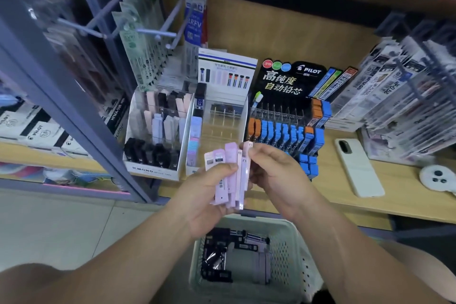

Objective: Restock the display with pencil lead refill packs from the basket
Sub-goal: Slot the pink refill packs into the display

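Pale pink and lilac plastic is under your fingertips [255, 153]. Your right hand [276, 175] pinches the top of the rightmost pack [243, 180] in a fan of lead refill packs [229, 155], thumb and forefinger closed narrow on its upper end. Your left hand [204, 202] grips the rest of the fan lower down, with the thumb pressed across the faces and the fingers curled behind.

The fan is in the air above the basket [294, 254], which holds more packs in black and lilac. It is also just in front of the white display tray [243, 118]. That tray's clear slots look mostly vacant, apart from a column of pastel packs [195, 136] down its left side. The MONO box [153, 170] to its left and the Pilot rack [288, 128] to its right look well filled.

I judge you're at the separating step, with one pack about to come off for placing. Next, lift it free without dragging its neighbours. Then stand it upright in an open slot, matching the colour row.
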Action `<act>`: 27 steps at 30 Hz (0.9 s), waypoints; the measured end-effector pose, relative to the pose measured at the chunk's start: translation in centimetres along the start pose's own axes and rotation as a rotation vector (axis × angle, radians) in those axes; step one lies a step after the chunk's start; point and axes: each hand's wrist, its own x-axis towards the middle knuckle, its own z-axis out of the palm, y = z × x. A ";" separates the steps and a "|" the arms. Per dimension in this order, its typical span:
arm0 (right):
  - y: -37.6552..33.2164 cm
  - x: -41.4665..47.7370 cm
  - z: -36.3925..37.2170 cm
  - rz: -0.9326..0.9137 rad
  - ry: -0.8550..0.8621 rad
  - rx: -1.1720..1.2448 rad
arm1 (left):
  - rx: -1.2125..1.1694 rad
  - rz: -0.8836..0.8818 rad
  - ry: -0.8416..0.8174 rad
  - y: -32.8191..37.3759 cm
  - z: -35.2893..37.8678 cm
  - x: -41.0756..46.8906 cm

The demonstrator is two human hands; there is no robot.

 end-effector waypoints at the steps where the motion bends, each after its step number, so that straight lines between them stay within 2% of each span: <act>1: -0.1 0.2 0.0 -0.009 -0.017 0.012 | -0.004 0.007 0.007 0.1 0.0 0.0; 7: -1.4 0.8 0.1 -0.047 -0.084 -0.005 | 0.009 0.027 -0.033 0.9 -0.1 -0.1; 14: -1.7 1.0 0.4 -0.087 -0.002 -0.019 | -0.049 0.016 -0.005 0.9 0.2 -0.3; 19: -1.8 1.2 0.1 -0.170 0.065 -0.138 | -0.050 0.037 0.058 0.9 0.4 0.0; 27: -2.8 1.6 -0.4 -0.221 0.050 -0.275 | -0.053 0.072 0.108 1.2 0.1 0.1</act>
